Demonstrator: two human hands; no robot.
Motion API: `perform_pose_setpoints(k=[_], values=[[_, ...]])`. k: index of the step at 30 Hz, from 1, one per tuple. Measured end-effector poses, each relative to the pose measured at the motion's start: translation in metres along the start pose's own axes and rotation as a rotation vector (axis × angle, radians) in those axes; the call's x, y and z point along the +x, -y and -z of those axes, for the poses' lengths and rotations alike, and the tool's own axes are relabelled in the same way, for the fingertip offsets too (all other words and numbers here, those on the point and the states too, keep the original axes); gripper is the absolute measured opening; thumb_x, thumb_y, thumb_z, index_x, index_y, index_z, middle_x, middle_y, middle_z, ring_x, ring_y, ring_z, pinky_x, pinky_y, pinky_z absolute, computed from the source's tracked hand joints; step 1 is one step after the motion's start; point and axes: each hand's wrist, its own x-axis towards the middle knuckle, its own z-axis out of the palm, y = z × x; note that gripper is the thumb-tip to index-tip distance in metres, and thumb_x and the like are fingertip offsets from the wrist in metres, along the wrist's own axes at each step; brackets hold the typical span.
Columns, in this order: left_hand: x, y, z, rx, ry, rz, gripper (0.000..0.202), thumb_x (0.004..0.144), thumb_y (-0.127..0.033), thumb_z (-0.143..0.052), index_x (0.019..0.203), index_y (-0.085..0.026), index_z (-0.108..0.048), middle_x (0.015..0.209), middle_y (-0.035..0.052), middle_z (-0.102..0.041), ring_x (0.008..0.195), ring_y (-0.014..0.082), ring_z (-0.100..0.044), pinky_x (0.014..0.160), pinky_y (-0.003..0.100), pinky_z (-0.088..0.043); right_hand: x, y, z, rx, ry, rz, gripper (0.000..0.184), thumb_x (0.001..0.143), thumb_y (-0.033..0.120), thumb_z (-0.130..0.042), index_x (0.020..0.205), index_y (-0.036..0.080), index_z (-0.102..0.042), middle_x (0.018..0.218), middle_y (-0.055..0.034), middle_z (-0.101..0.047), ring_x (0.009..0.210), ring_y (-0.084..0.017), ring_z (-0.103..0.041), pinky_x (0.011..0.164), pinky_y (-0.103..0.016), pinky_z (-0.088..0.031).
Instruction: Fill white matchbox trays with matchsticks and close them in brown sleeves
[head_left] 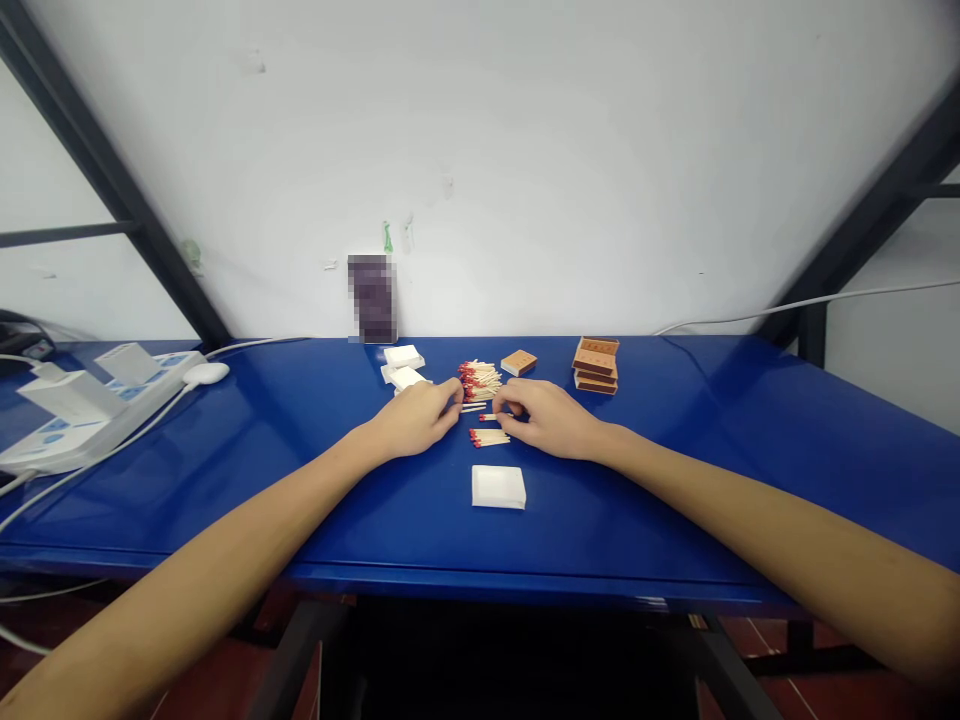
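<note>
A row of matches point(495, 437) lies on the bench point(420, 535) near the left hand point(420, 415) and right hand point(559, 420), red tips point(474, 436) one way, maybe for neatness; I can't tell if either curled grip pinches any.

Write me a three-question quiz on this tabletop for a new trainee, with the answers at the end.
1. Short answer: which hand is closer to the stack of brown matchboxes?
2. True or false: the red heads in the small group of matches point to the person's right.
3. Multiple choice: what lies between that group and the near edge of the blue table?
A) the power strip
B) a white matchbox tray
C) the stack of brown matchboxes

Key:
1. The right hand.
2. False; they point left.
3. B.
</note>
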Motion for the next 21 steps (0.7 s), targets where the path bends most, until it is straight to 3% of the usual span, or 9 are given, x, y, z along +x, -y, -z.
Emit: perform_pose_setpoints(k=[5, 14, 21], values=[[0.0002, -0.0012, 0.0008, 0.003, 0.001, -0.016, 0.018, 0.095, -0.025, -0.041, 0.099, -0.018, -0.057, 0.069, 0.0014, -0.060, 0.062, 0.0173, -0.056, 0.064, 0.030, -0.039, 0.0001, 0.0002, 0.0007, 0.076, 0.016, 0.048, 0.013, 0.090, 0.020, -0.050, 0.090, 0.020, -0.063, 0.070, 0.0021, -0.055, 0.063, -0.012, -0.046, 0.061, -0.025, -0.031], [-0.0016, -0.0018, 0.0018, -0.020, 0.012, -0.011, 0.012, 0.088, -0.020, -0.047, 0.095, -0.018, -0.056, 0.070, 0.0006, -0.060, 0.061, 0.0170, -0.055, 0.060, 0.028, -0.038, -0.0006, 0.0060, 0.0030, -0.045, -0.010, -0.104, 0.005, 0.080, 0.020, -0.055, 0.082, 0.020, -0.059, 0.074, 0.0009, -0.058, 0.064, -0.013, -0.047, 0.059, -0.027, -0.029], [-0.0009, -0.0018, 0.0040, 0.005, 0.038, -0.020, 0.014, 0.093, -0.021, -0.044, 0.097, -0.018, -0.057, 0.074, 0.0020, -0.061, 0.065, 0.0180, -0.055, 0.064, 0.030, -0.038, 0.0001, 0.0038, 0.0023, -0.013, 0.000, -0.051, 0.004, 0.082, 0.019, -0.055, 0.079, 0.020, -0.056, 0.075, 0.0019, -0.056, 0.065, -0.012, -0.047, 0.061, -0.026, -0.030]])
